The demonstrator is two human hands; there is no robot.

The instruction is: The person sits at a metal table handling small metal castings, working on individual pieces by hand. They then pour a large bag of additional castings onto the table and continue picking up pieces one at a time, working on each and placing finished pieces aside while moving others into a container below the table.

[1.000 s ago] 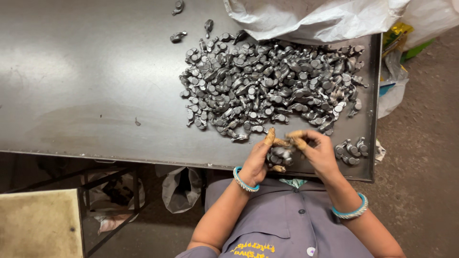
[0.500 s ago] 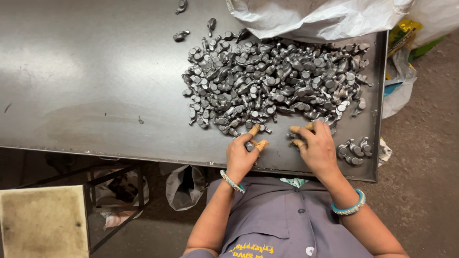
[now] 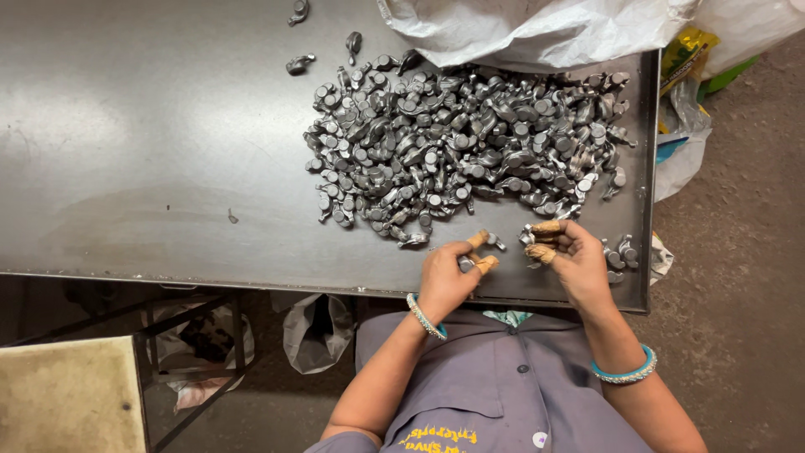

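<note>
At far left a tan pad sits below the steel bench. Three stray metal parts lie apart from the main heap of small grey forged parts, which spreads just beyond both hands. The left hand is closed on one small part, its taped fingertips pointing toward the heap. The right hand pinches another part between taped fingers; its long axis is too small to tell. A white sack lies behind the heap.
</note>
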